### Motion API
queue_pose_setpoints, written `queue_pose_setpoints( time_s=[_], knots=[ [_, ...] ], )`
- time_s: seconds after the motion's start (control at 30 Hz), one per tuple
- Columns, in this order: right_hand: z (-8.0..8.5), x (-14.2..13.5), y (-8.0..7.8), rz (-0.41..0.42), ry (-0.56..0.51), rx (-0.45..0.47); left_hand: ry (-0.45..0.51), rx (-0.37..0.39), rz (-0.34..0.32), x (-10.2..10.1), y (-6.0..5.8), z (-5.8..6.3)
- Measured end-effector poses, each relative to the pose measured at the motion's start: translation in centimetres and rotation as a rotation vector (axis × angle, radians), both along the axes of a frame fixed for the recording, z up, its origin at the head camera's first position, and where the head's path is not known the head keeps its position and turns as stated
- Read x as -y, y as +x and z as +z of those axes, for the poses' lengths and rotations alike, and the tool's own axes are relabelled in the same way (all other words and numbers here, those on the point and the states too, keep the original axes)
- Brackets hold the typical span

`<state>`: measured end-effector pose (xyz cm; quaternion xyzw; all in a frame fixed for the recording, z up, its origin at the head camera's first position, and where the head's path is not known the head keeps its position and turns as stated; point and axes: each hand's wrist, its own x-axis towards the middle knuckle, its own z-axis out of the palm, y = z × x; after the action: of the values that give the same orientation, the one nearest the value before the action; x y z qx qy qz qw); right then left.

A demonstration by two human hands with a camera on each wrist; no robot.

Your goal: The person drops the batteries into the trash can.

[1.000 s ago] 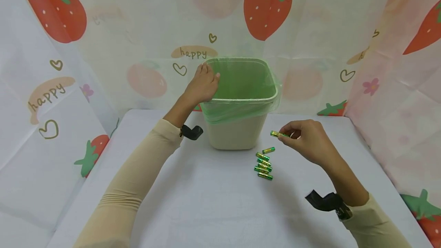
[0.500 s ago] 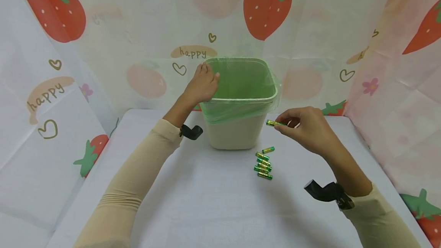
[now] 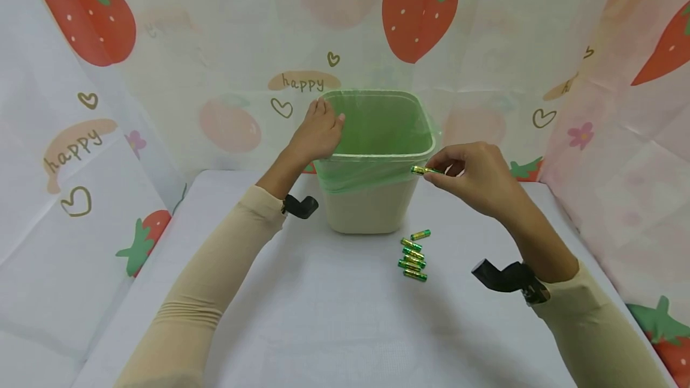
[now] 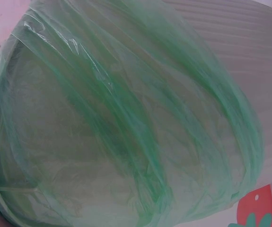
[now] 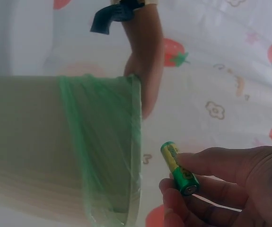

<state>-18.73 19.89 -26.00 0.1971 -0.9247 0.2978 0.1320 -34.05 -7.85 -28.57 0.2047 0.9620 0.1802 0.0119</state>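
A pale trash can (image 3: 366, 211) stands upright on the table, lined with a thin green plastic bag (image 3: 363, 177) folded over its rim. My left hand (image 3: 318, 130) grips the left side of the rim, thumb toward the inside; in the left wrist view the green bag (image 4: 147, 123) fills most of the picture. Between thumb and fingers, my right hand (image 3: 480, 178) pinches a green and gold battery (image 3: 417, 170), raised beside the can's right front, below rim height. The right wrist view shows this battery (image 5: 179, 168) apart from the can. Several like batteries (image 3: 414, 264) lie on the table.
The loose batteries lie in a rough column in front of the can's right side. Behind the white-covered table (image 3: 334, 316) hangs a strawberry-print cloth (image 3: 232, 35), which also lines both sides. Black curved pieces (image 3: 300, 207) are strapped at both wrists.
My right hand has risen and moved slightly left with the battery, from above the table to beside the bag's fold. The left hand, can and loose batteries have stayed put.
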Motion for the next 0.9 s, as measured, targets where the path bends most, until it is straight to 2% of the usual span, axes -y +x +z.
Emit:
queue_pose_setpoints(
  time_s=[0.57, 0.9],
  knots=[
    [1.9, 1.2, -3.9, 0.025, 0.016, -0.015, -0.015, -0.005, 0.004, -0.1, 0.0, 0.0],
    [2.3, 2.0, -6.2, 0.010, 0.017, 0.054, -0.021, -0.013, -0.003, 0.0, -0.1, -0.1]
  ],
)
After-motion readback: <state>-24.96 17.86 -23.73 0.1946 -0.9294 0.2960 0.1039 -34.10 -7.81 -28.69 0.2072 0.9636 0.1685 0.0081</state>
